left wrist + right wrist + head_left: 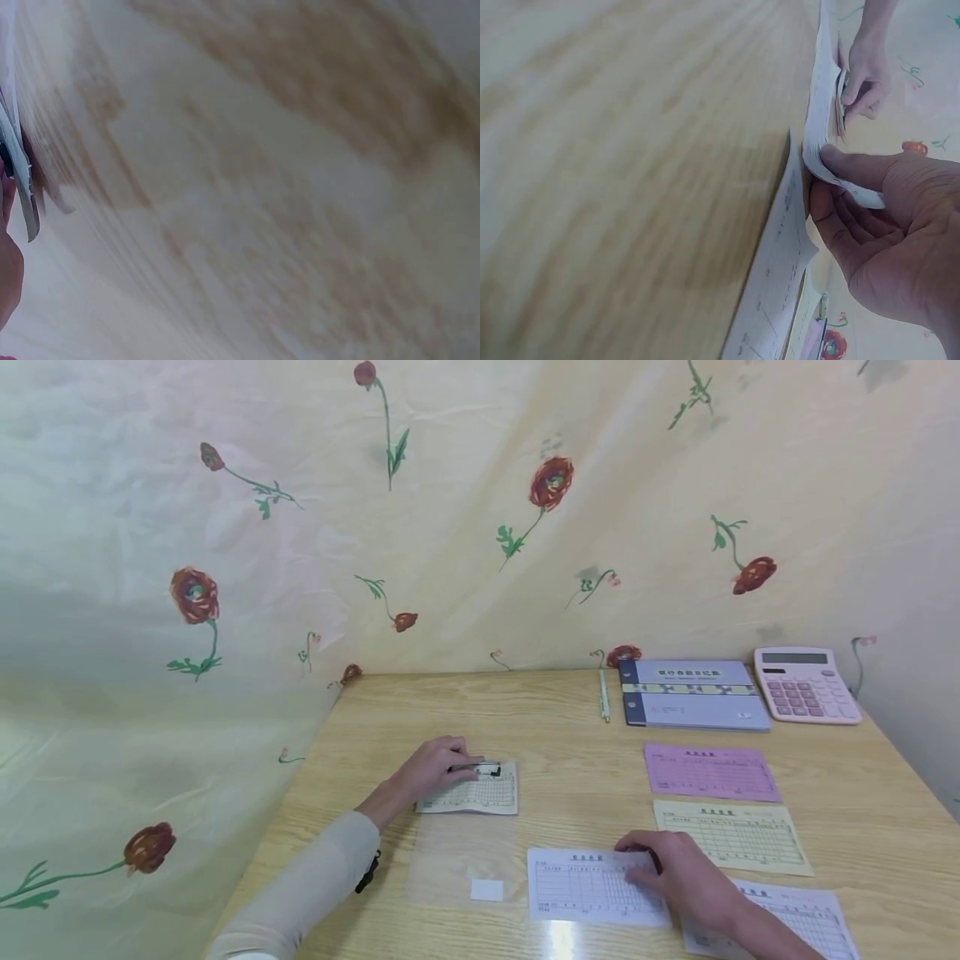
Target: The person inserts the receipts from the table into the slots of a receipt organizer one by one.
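Observation:
My left hand (442,766) grips the top edge of a small stack of pale printed forms (480,795), where a black clip (495,771) shows. The stack's lower part overlaps a clear plastic sleeve (442,864) with a white label (487,890). At the left wrist view's edge, only part of that hand (9,277) and the papers (24,187) appear. My right hand (686,877) pinches the right end of a white printed form (573,889) between thumb and fingers. In the right wrist view, this form (819,112) bends at the thumb.
Right of my right hand lie a purple form (708,772), a pale yellow form (735,835) and another white form (806,914). Behind them are a pen (604,697), a blue account book (693,693) and a pink calculator (806,685). A flowered cloth (450,527) hangs behind the table.

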Demonstrator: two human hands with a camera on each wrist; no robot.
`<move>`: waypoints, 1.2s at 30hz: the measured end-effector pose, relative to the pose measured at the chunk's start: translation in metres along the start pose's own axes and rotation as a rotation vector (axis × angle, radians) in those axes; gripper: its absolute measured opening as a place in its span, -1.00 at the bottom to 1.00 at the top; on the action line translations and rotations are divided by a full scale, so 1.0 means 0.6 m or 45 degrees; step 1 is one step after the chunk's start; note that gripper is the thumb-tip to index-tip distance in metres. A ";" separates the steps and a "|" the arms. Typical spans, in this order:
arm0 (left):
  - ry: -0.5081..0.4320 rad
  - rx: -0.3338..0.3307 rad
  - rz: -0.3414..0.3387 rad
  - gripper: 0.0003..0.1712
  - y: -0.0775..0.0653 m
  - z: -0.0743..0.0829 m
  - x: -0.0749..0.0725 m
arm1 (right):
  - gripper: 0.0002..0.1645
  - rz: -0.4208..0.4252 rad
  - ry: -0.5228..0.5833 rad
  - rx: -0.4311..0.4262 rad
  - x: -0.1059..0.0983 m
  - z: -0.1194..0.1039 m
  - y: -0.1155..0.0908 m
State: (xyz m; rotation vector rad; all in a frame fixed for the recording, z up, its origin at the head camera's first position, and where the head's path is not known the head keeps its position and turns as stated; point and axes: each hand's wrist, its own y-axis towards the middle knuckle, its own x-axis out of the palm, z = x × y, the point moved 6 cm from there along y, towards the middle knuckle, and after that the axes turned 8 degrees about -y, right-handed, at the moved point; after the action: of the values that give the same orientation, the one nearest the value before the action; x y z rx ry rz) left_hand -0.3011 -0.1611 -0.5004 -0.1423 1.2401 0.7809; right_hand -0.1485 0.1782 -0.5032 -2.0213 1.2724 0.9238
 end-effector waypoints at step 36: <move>0.384 0.352 0.016 -0.71 -0.006 0.018 0.012 | -0.79 0.031 0.322 -0.099 -0.011 -0.103 0.202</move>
State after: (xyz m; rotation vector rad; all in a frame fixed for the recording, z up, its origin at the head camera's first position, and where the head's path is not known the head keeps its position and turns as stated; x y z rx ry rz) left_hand -0.2897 -0.1554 -0.5042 -0.0264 1.6239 0.6046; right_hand -0.2464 0.0879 -0.4735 -2.2433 1.4160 0.7564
